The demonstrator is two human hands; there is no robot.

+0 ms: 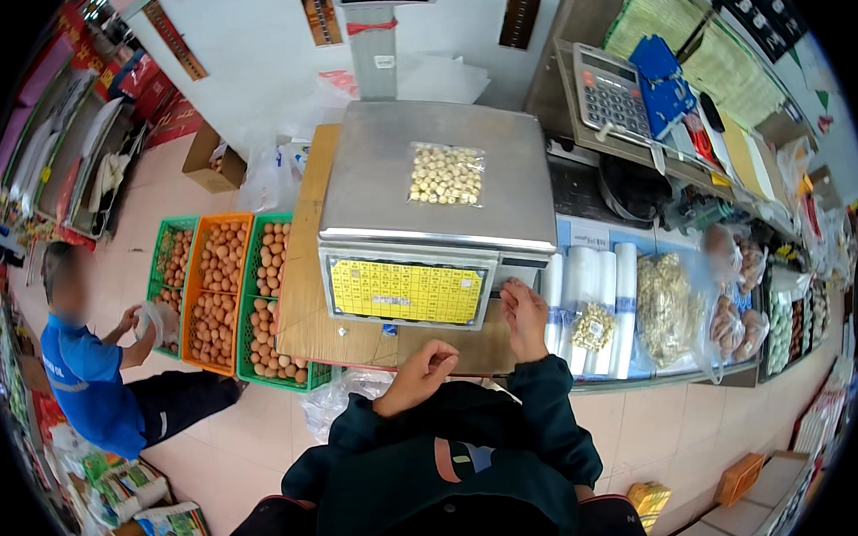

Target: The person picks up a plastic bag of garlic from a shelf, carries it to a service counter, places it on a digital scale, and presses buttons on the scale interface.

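A clear bag of pale round seeds or nuts [447, 176] lies on the steel pan [375, 185] of a label-printing scale. The scale's front carries a yellow key panel [406, 291] that bears writing. My right hand [525, 318] has its fingertips at the printer outlet [517, 274], right of that panel. Whether a label is between those fingers cannot be made out. In front of the scale, my left hand [417, 375] hovers near the edge of the wooden table [356, 343]. Its fingers are loosely curled, with a gap to the thumb and nothing visible in them.
Rolls of plastic bags [623, 307] and a small bagged item [592, 327] lie to the right, beside a large bag of dried goods [661, 306]. A calculator [613, 96] rests on a shelf. Egg crates [240, 298] stand left, where a person [92, 374] holds a plastic bag.
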